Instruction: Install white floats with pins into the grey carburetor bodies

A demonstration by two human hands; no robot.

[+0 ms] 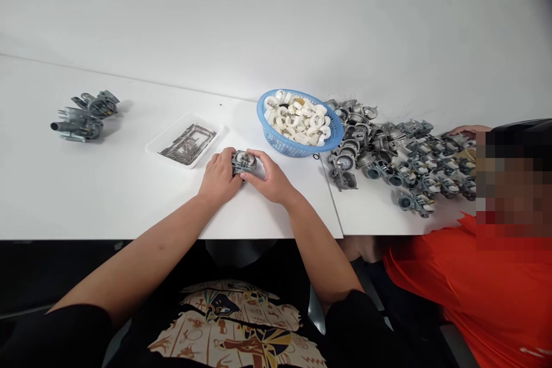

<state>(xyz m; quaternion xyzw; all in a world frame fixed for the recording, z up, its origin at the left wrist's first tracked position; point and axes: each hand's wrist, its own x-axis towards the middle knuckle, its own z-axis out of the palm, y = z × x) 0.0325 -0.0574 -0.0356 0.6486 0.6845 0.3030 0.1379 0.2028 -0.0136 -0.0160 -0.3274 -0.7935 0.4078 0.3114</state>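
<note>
A grey metal carburetor body [244, 162] is held between my two hands, just above or on the white table. My left hand [221, 177] wraps around its left side with the fingers bent over it. On the other side, my right hand [271, 177] grips it with thumb and fingertips. A white part shows inside its open top. Left of my hands stands a white tray [152, 148] of thin metal pins [190, 144]. Behind them to the right is a blue basket [280, 144] heaped with white plastic floats [297, 118].
Two assembled carburetors [81, 123] rest at the far left of the table [129, 201]. Many carburetor bodies [379, 144] are piled on the right. A co-worker in a red shirt [470, 282] sits there, one hand [468, 129] by the pile. A small black ring [316, 156] lies near the basket.
</note>
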